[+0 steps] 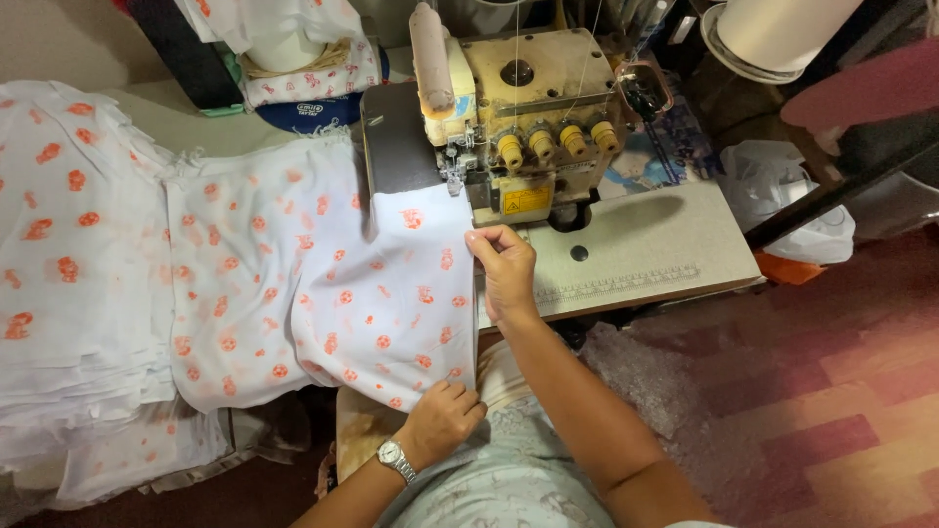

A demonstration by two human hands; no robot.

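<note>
Printed fabric panel at the overlock machine, both hands on its right edge.

Fabric panel (377, 293): thin white woven cloth with orange dots, limp and creased; its long axis runs 12–6 o'clock, with the top end under the presser foot of the overlock machine (523, 117). Right hand (507, 269): grip closed, pinching the panel's right edge just at 6 o'clock of the foot. Left hand (442, 418): grip closed, fingers curled on the panel's bottom corner at 6 o'clock, metal wristwatch (394, 457) on the wrist. Machine is beige, worn metal, with four yellow tension knobs. It sits on a grey speckled worktop (646, 244). A stack of the same cloth (78, 274) lies at 9 o'clock.
</note>
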